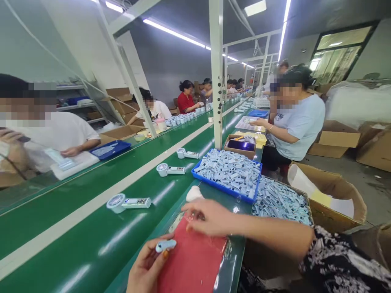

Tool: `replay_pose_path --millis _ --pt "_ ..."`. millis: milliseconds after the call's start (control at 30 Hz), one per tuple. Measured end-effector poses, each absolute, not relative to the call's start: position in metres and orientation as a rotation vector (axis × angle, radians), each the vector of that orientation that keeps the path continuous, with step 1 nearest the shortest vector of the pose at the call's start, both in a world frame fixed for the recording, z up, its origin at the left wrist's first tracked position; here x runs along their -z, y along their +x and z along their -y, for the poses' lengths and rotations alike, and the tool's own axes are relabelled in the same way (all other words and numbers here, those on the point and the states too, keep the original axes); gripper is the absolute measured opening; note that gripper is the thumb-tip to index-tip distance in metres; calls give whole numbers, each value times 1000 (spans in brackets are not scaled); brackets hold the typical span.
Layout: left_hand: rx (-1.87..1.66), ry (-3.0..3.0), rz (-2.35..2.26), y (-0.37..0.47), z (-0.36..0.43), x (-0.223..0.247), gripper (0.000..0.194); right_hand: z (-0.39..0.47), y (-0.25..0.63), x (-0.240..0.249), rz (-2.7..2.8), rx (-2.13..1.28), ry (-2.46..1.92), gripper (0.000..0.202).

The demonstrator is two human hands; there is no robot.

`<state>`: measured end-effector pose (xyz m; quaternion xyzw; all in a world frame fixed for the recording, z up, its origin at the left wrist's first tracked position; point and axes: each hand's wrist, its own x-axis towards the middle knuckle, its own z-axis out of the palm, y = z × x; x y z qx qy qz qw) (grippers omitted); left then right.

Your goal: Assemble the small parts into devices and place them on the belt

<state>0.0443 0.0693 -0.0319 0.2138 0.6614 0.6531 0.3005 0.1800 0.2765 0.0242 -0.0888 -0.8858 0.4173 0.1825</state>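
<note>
Along left, green belt (76, 240) under strip lights (174, 33); right of it, dark-green surface (214, 194) with red mat (192, 264) | left hand (149, 264): grip clamped on pale-blue part (165, 245), over mat's left edge | right hand (210, 217): grip half-curled, thumb and forefinger apart, above mat | counted: 3 near devices (137, 202) on belt, 1 part in hand, 1 tray (210, 182) heaped with more

Tube lights (174, 33) glow overhead, a grey wall (174, 61) and window (339, 53) beyond.

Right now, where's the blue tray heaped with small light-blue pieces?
In the head view, the blue tray sits right of centre by the green conveyor belt, beyond the right hand and just nearer than the small cardboard box.
</note>
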Motion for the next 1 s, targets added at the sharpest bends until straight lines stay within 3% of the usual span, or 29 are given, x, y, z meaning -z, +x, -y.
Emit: replay_pose_path --millis 67,167,267,433,633,800,1000 --pt "-1774 563 -1668 49 -71 30 47 -235 185 1 2567 -1123 -113 50" --pt "-1745 568 -1531 61 -67 26 41 -207 182 22 2553 -1006 -100 27" --pt "-1553 787 -1621 69 -45 17 36 -198 186 29 2521 -1023 -65 26" --pt "-1047 1135 -2382 27 47 -10 43 -204 207 48 2670 -892 -33 31" --pt "-459 382 -3179 -78 238 -45 51 -212 211 86 2610 -668 30 34" --pt "83 30 -3132 -110 335 -40 46 -217 214 98 2604 -634 68 31" --pt "423 155 -3006 -93 369 -38 44 -228 215 85 2645 -755 173 29"
